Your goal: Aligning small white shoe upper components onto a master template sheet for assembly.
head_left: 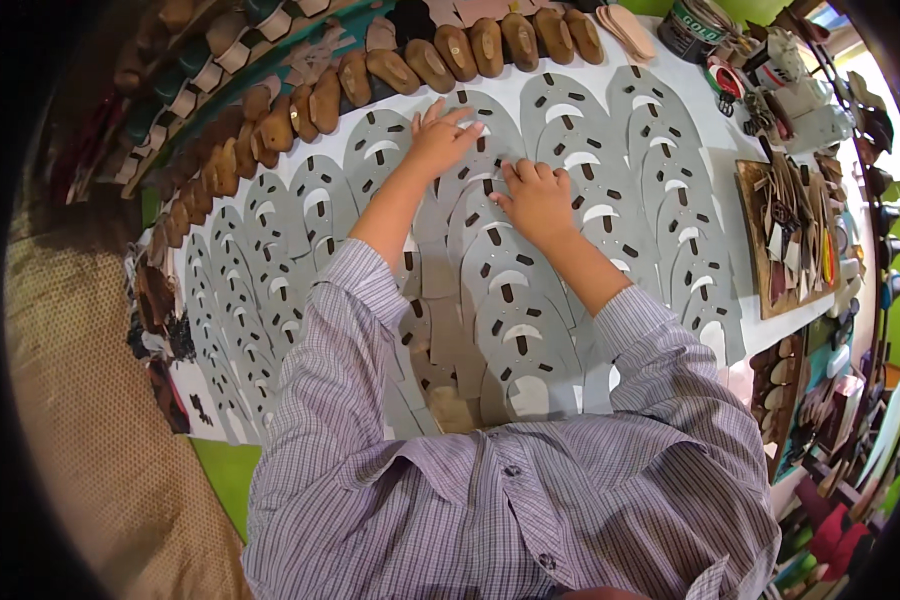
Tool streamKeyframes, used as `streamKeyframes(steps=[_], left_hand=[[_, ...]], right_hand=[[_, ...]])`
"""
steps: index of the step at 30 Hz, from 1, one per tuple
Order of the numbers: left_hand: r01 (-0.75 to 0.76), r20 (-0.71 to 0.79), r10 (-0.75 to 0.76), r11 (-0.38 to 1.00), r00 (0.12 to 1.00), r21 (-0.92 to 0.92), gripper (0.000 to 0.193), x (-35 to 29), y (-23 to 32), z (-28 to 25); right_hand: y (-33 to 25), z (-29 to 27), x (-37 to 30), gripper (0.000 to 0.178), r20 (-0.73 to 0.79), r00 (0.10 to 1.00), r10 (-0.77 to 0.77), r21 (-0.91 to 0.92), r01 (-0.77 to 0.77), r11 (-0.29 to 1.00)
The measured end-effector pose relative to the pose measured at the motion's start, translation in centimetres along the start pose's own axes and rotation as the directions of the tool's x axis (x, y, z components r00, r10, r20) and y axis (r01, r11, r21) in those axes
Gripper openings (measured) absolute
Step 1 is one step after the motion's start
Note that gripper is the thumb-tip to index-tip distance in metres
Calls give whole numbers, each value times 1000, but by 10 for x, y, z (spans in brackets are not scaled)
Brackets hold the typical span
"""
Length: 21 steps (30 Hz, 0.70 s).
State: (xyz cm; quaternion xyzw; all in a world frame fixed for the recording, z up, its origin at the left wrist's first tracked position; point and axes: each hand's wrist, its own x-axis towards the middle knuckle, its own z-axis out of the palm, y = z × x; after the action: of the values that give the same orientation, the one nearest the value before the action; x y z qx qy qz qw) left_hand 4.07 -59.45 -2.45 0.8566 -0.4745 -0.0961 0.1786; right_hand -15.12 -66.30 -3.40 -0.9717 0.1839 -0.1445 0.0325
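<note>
Grey rounded shoe-upper pieces (540, 300) lie in overlapping columns across the white-topped table. Each has small holes, dark strips and a pale crescent near its curved end. My left hand (440, 142) rests with spread fingers on the far end of a middle column. Just to its right and slightly nearer, my right hand (540, 200) touches the same column, its fingers a little bent and apart, thumb stretched to the left. Neither hand shows anything lifted in it. Beneath my arms, parts of the nearer pieces are hidden or shaded.
Brown shoe lasts (485, 48) line the table's far edge and curve down its left side. At the far right stand a dark can (692, 30) and several jars. A brown board (755, 240) with tools lies at the right edge. Pale insoles (625, 32) sit near the can.
</note>
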Motion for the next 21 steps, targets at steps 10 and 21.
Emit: streamKeyframes(steps=[10,21], left_hand=[[-146,176,145,989,974,-4,8,-1,14,-5],[-147,135,131,982,982,118,13,-10,14,-4]], right_hand=[[4,6,-7,54,-59,998,-3,41,6,999],[1,3,-5,55,-51,998,-32,-1,32,999]])
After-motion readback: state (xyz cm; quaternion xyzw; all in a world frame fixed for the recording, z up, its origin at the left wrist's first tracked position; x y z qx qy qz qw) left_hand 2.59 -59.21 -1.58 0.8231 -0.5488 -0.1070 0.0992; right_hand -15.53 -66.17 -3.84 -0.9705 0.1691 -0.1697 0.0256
